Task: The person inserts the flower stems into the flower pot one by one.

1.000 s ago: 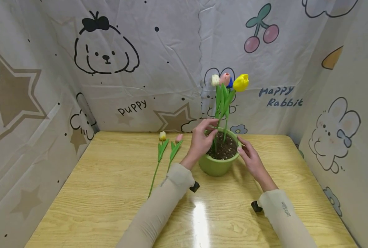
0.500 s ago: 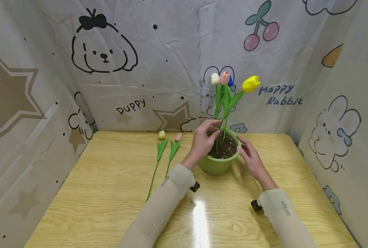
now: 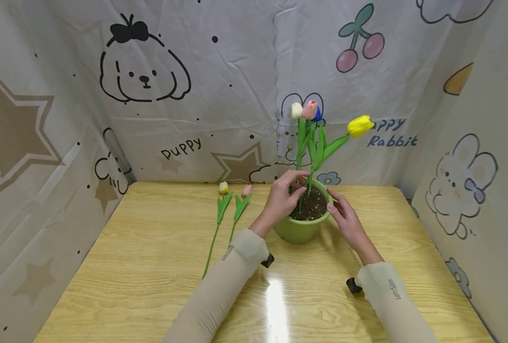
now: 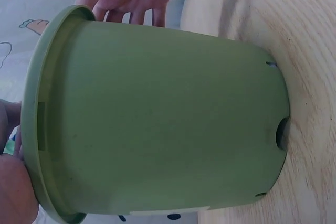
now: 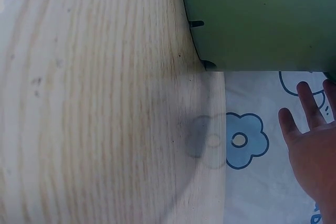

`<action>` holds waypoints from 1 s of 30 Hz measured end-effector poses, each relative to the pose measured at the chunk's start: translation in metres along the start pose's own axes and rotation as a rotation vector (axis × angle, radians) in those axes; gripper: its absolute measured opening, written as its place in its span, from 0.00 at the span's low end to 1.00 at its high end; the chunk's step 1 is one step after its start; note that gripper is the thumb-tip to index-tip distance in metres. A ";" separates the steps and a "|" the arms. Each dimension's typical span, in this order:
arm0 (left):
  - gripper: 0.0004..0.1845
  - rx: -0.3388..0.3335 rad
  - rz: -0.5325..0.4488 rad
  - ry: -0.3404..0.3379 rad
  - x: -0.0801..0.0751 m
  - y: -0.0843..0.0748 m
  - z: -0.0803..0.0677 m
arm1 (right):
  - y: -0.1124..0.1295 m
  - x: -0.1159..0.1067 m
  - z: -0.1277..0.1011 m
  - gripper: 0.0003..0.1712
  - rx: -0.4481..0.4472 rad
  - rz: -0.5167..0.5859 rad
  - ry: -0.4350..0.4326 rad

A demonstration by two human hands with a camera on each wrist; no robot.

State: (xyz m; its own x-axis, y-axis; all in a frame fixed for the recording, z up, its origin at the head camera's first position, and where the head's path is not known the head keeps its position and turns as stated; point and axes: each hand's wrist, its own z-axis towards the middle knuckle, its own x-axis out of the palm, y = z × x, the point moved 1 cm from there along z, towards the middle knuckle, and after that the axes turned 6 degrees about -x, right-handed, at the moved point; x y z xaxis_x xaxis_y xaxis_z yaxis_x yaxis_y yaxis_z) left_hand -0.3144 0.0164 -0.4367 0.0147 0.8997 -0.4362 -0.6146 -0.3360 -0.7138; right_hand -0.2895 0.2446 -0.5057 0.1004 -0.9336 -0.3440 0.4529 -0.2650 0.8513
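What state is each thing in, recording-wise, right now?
Green pot: upright on the table, holding soil
Yellow tulip: leaning toward the picture's right
White tulip: upright
Potted pink tulip: upright
Blue tulip: mostly hidden
Loose white-and-yellow tulip: lying down
Loose pink tulip: lying down
Left grip: pinching the yellow tulip's stem
Right grip: resting at the pot's rim

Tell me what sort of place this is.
Probably a tabletop booth set up indoors: a wood-grain table, cartoon-printed sheets hung on three sides, and a green flowerpot holding tulips.
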 end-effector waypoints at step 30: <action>0.19 -0.134 -0.008 0.173 -0.008 0.004 0.000 | 0.001 0.001 0.001 0.31 0.012 0.018 0.005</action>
State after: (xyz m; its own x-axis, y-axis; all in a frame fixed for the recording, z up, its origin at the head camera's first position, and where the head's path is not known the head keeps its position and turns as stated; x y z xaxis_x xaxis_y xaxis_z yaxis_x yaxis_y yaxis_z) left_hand -0.3168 0.0081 -0.4367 0.1610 0.8452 -0.5096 -0.5036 -0.3737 -0.7789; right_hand -0.2895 0.2434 -0.5046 0.1127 -0.9372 -0.3301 0.4403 -0.2507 0.8622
